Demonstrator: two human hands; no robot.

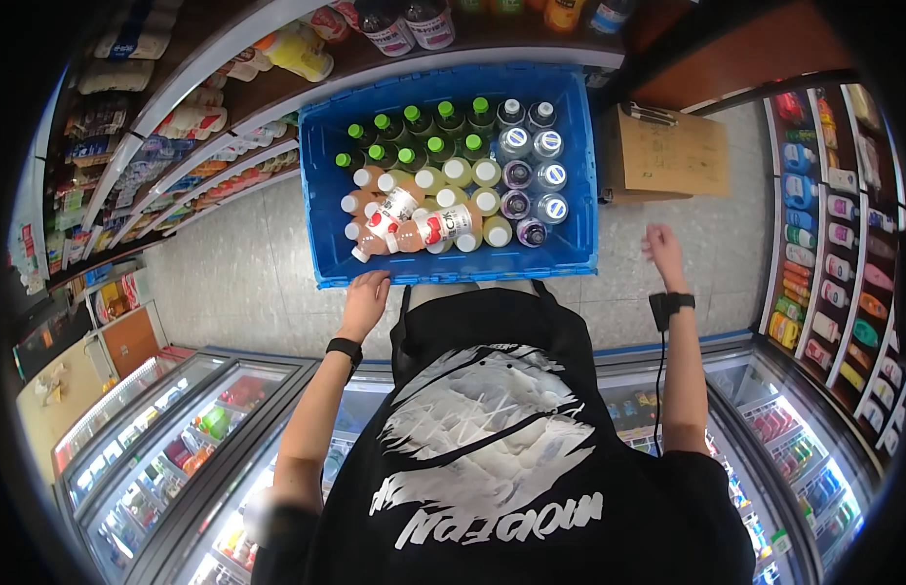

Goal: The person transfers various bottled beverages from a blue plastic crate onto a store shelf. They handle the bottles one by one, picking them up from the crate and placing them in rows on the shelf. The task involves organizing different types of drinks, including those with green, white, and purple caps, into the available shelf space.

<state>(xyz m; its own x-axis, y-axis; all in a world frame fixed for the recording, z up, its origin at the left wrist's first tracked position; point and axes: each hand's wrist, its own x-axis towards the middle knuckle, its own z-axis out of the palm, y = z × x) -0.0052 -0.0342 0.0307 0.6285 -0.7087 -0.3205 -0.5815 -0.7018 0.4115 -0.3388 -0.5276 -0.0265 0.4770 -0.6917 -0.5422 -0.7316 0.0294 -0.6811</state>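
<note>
A blue plastic crate (pixel 453 272) full of upright drink bottles stands before me. My left hand (pixel 366 291) rests its fingers on the crate's near rim. To the right of the crate, my right hand (pixel 664 252) hangs in the air with loosely curled fingers and nothing in it. Two bottles of pink drink lie on top of the others: one bottle (pixel 392 218) tilted at the left, another bottle (pixel 444 225) to its right. Green-capped bottles (pixel 411 115) fill the back left, white-capped pale yellow bottles (pixel 486 172) the middle, clear and purple bottles (pixel 551 176) the right side.
A cardboard box (pixel 668 155) with a dark tool on top stands right of the crate. Store shelves (pixel 453 62) with bottles run behind and along the left; another shelf unit (pixel 825 241) is at the right. Glass-door coolers (pixel 226 409) stand behind me. Grey tiled floor (pixel 233 252) shows between.
</note>
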